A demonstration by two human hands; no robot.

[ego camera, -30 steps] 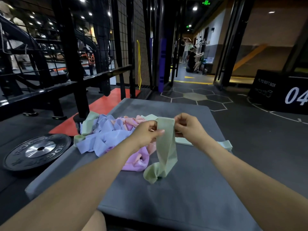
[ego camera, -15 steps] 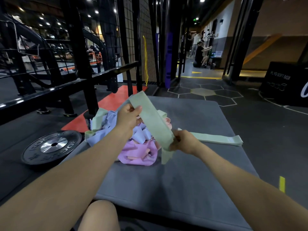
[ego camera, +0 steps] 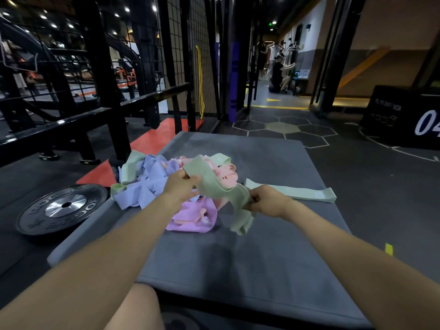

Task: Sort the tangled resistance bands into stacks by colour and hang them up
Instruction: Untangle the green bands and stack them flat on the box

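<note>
Now left hand (ego camera: 181, 186) and right hand (ego camera: 266, 203) both pinch green band (ego camera: 214, 186) above tangled pile (ego camera: 166, 186); risk: trailing end snags pile, dragging pink bands toward green stack (ego camera: 297, 192).

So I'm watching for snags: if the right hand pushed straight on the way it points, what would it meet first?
Probably the pile of tangled bands: the right hand, gripping the green band, points up and left toward it. The folded green stack lies off to its right. Depth is unclear.
</note>
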